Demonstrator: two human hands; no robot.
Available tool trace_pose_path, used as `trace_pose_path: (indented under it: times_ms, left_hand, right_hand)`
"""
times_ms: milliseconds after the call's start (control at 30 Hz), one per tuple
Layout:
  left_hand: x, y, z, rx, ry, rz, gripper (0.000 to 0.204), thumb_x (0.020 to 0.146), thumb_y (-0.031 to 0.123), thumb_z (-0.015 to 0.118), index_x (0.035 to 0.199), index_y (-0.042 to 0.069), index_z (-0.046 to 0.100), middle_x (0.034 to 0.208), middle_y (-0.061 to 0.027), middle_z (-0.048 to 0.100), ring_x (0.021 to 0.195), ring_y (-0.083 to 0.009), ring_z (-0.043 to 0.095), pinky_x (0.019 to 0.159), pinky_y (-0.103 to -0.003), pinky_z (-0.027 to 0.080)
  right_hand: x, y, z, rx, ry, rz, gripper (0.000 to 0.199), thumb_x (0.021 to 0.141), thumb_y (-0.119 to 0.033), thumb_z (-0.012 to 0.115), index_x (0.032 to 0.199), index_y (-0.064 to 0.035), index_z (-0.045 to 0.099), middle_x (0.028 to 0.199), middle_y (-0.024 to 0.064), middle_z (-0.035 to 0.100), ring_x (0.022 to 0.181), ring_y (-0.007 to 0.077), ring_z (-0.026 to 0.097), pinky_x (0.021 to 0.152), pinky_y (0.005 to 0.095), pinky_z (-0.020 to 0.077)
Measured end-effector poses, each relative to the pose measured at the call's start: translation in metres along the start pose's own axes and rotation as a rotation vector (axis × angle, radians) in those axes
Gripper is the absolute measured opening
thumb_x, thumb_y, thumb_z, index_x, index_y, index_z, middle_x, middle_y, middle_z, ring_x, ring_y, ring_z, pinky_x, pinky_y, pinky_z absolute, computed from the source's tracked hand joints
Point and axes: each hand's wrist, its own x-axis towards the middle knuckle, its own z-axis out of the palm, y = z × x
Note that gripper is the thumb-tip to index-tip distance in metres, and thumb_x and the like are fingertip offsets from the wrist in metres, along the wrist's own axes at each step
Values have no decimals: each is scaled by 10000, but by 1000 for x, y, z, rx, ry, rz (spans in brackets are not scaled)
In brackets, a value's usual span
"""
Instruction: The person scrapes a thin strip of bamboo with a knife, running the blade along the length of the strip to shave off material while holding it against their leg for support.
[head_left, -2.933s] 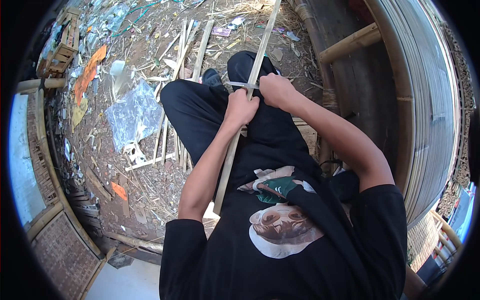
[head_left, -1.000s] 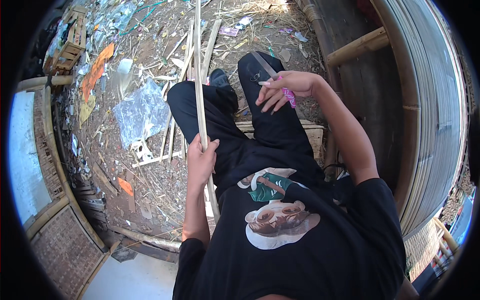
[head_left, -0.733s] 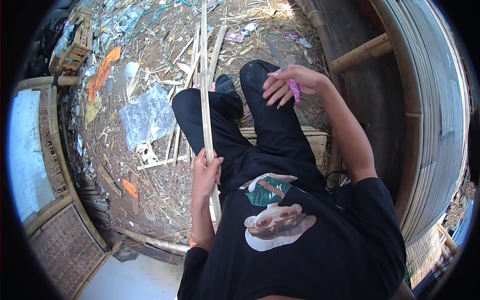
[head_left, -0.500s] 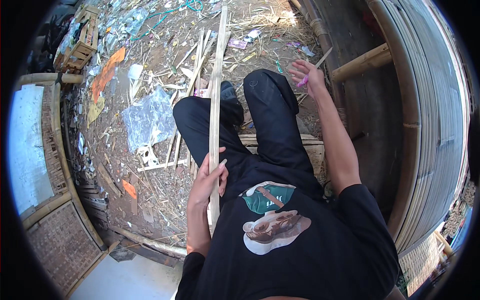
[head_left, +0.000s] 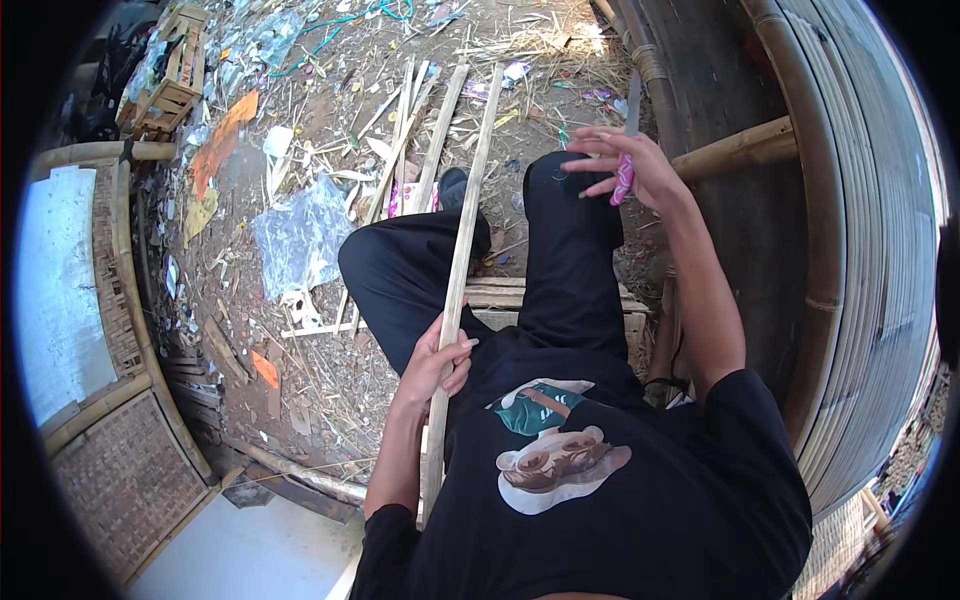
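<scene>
A long pale strip of split bamboo (head_left: 472, 210) slants across my lap, its far tip above the ground beyond my knees. My left hand (head_left: 435, 368) is closed round its lower part, beside my left thigh. Over my right knee is my right hand (head_left: 655, 172), holding a knife (head_left: 622, 180) with a pink patterned handle against the palm. The knife's narrow blade (head_left: 634, 105) points away from me. The fingers of that hand are stretched out to the left, and the knife does not touch the strip.
More bamboo strips (head_left: 440, 135) lie beyond my left knee. Clear plastic sheeting (head_left: 298, 235) and litter cover the ground to the left. A wooden crate (head_left: 172, 85) stands far left. A bamboo-framed wall (head_left: 800, 200) runs along my right. Wooden slats (head_left: 500, 293) show between my legs.
The strip's far end has swung right and come nearer, uncovering another strip behind it. My right hand has moved nearer and slightly right, and the knife blade has turned more upright in view.
</scene>
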Motion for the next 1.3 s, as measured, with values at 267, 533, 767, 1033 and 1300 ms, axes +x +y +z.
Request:
trace_pose_path:
  times_ms: [267, 533, 767, 1033, 1300]
  left_hand:
    - [31, -1, 16, 268, -14, 81, 271, 975, 164, 494, 1167, 96, 316, 718, -18, 430, 408, -52, 392, 377, -210, 373]
    - [59, 17, 30, 338, -81, 245, 272, 957, 147, 532, 1176, 33, 418, 691, -34, 508, 383, -47, 420, 352, -202, 368]
    - [58, 20, 44, 318, -158, 238, 351, 960, 159, 526, 1279, 47, 427, 646, -23, 502, 382, -57, 445, 358, -211, 388]
    - [55, 7, 43, 374, -127, 138, 323, 996, 288, 461, 1217, 52, 473, 589, 16, 440, 373, -51, 419, 365, -201, 385]
    - [43, 11, 24, 157, -143, 51, 240, 1011, 267, 415, 960, 44, 487, 548, 38, 364, 334, -29, 309, 311, -186, 277]
  right_hand:
    - [12, 10, 15, -338, 332, -331, 482, 1012, -343, 363, 1362, -16, 420, 1252, 240, 542, 1180, 318, 546, 894, 406, 517]
    - [-9, 36, 94, -304, 183, 64, 451, 897, -447, 600, 830, -9, 682, 642, 14, 619, 408, 35, 363, 384, 221, 250]
    - [-6, 66, 115, -181, 479, -255, 285, 827, -210, 736, 990, -15, 607, 642, -52, 562, 411, -5, 345, 369, 189, 221]
    - [-5, 65, 105, -282, 503, -134, 262, 821, -244, 740, 873, -7, 642, 600, -60, 550, 424, 1, 373, 378, 196, 261]
    - [-18, 63, 111, -978, 531, -241, 396, 879, -334, 612, 884, 62, 614, 678, 212, 609, 678, 379, 622, 639, 418, 466]
